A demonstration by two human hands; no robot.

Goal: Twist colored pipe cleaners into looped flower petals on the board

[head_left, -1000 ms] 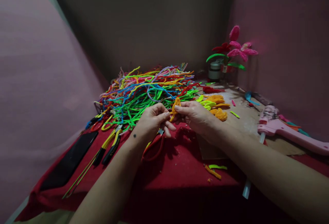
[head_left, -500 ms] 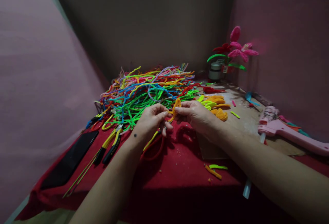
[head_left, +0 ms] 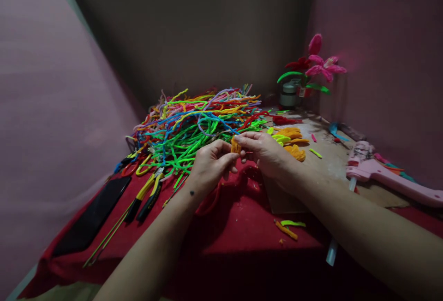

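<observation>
Between the fingertips of both hands is an orange pipe cleaner petal (head_left: 236, 146), small and folded in shape. My left hand (head_left: 213, 162) pinches it from the left, its fingers curled and closed. From the right, my right hand (head_left: 259, 150) grips its top edge between thumb and fingers. Behind the hands spreads a large heap of coloured pipe cleaners (head_left: 187, 130). Just right of my right hand lie several orange petals (head_left: 295, 152) and a few yellow-green petals (head_left: 281, 139). Red-handled scissors (head_left: 209, 202) are partly hidden under my left hand.
On the red cloth (head_left: 238, 232) at left lie pliers (head_left: 148, 195), a black phone (head_left: 93, 215) and thin wires (head_left: 107, 239). A pink glue gun (head_left: 391, 179) rests at right on a board (head_left: 332, 153). Pink pipe cleaner flowers (head_left: 327, 67) stand behind. Orange and yellow-green scraps (head_left: 289, 228) lie in front.
The orange pipe cleaner went from an open loop to a compact folded piece. My left hand moved slightly right, closer to my right hand, and its fingers curled in.
</observation>
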